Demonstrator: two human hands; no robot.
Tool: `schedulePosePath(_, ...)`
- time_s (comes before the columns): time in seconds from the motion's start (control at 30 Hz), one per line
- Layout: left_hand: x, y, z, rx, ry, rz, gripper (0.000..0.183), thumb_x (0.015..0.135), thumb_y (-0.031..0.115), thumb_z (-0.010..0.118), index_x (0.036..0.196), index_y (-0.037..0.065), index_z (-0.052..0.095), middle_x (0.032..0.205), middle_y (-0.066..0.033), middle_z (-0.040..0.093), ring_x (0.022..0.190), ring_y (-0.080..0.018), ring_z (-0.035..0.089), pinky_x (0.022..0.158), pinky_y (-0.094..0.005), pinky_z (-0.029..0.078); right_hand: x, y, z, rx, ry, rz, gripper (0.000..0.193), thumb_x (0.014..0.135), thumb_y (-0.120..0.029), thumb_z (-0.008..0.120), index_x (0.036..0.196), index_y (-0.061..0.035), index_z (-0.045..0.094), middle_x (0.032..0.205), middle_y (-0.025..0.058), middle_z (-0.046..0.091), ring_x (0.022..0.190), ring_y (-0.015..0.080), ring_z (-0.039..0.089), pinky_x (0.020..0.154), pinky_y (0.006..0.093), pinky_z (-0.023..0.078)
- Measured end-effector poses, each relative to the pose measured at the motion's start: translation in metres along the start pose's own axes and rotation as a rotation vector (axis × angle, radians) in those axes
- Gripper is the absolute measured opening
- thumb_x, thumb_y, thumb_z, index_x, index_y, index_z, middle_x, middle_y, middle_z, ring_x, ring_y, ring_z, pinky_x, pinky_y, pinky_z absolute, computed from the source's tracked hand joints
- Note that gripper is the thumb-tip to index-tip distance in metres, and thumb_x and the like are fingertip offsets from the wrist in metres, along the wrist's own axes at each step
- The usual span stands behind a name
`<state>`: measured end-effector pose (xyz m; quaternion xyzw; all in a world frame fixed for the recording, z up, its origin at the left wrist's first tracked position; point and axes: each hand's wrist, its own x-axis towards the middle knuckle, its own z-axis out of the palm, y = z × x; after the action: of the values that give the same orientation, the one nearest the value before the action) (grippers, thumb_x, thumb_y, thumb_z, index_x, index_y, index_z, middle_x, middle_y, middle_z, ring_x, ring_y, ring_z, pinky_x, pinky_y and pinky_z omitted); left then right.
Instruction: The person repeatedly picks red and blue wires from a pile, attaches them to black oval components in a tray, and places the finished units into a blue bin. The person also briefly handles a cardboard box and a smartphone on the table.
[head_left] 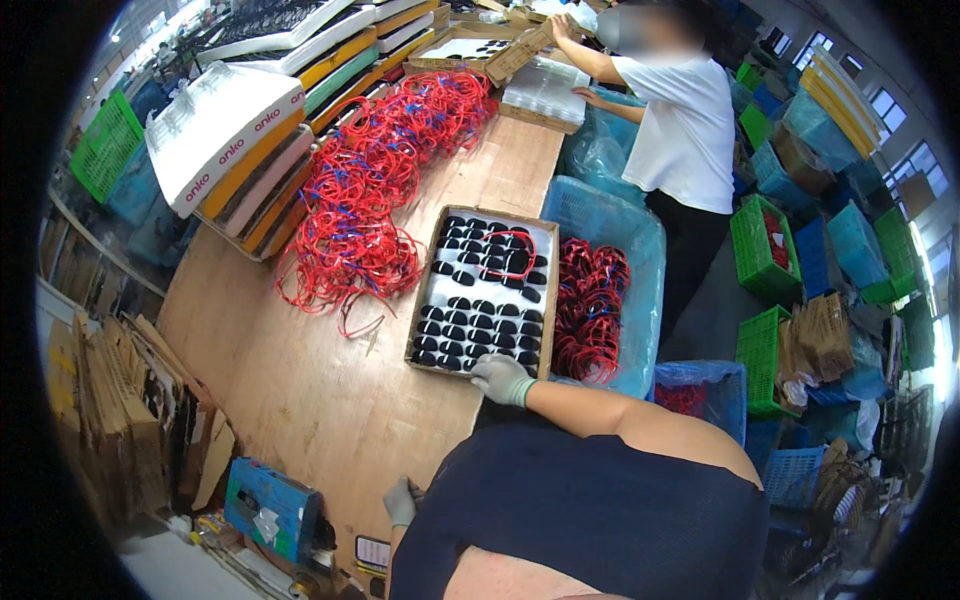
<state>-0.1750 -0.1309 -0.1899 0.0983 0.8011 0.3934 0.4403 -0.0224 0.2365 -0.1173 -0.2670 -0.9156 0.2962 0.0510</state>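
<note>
Our gloved right hand (500, 378) touches the near edge of the cardboard tray (548, 330) of dark oval pieces (480, 336), which lies on the surface (320, 370) beside a red heap (370, 190). Our left hand (403, 502) sits lower, nearer us; we cannot tell whether either hand's fingers grip.

Box (437, 370) sat on table (300, 370), pieces (480, 322) in rows inside. Crate (645, 290) stood just right of it. Strand heap (380, 170) lay behind-left, tray stack (262, 172) left of that.
</note>
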Motion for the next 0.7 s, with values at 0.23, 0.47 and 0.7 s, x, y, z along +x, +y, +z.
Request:
schedulePosePath(0.23, 0.019, 0.081, 0.047, -0.624, -0.033, -0.216, 0.039, 0.098, 0.042, 0.054, 0.096, 0.004, 0.052, 0.094, -0.0161, 0.060, 0.062, -0.0208, 0.059, 0.048, -0.0364, 0.048, -0.028, -0.056, 0.036, -0.024, -0.237, -0.257, 0.021, 0.087, -0.023, 0.065, 0.099, -0.0070, 0.070, 0.096, 0.0123, 0.064, 0.094, 0.0329, 0.062, 0.084, 0.0444, 0.049)
schedulePosePath(0.47, 0.060, 0.129, 0.077, 0.125, 0.017, 0.166, 0.055, 0.086, 0.030, 0.062, 0.120, -0.012, 0.058, 0.118, -0.0240, 0.066, 0.107, -0.0330, 0.066, 0.088, -0.0418, 0.052, -0.053, -0.072, 0.022, 0.019, -0.288, -0.263, 0.041, 0.086, -0.029, 0.064, 0.120, -0.0066, 0.064, 0.115, 0.0145, 0.064, 0.111, 0.0342, 0.060, 0.096, 0.0442, 0.047)
schedulePosePath(0.7, 0.070, 0.121, 0.063, 0.245, 0.163, 0.209, 0.050, 0.077, 0.026, 0.057, 0.107, -0.013, 0.066, 0.113, -0.0337, 0.065, 0.110, -0.0434, 0.063, 0.096, -0.0468, 0.048, -0.081, -0.031, -0.027, -0.077, 0.224, 0.264, 0.045, 0.082, -0.029, 0.061, 0.121, -0.0079, 0.065, 0.127, 0.0174, 0.060, 0.121, 0.0357, 0.054, 0.104, 0.0464, 0.043)
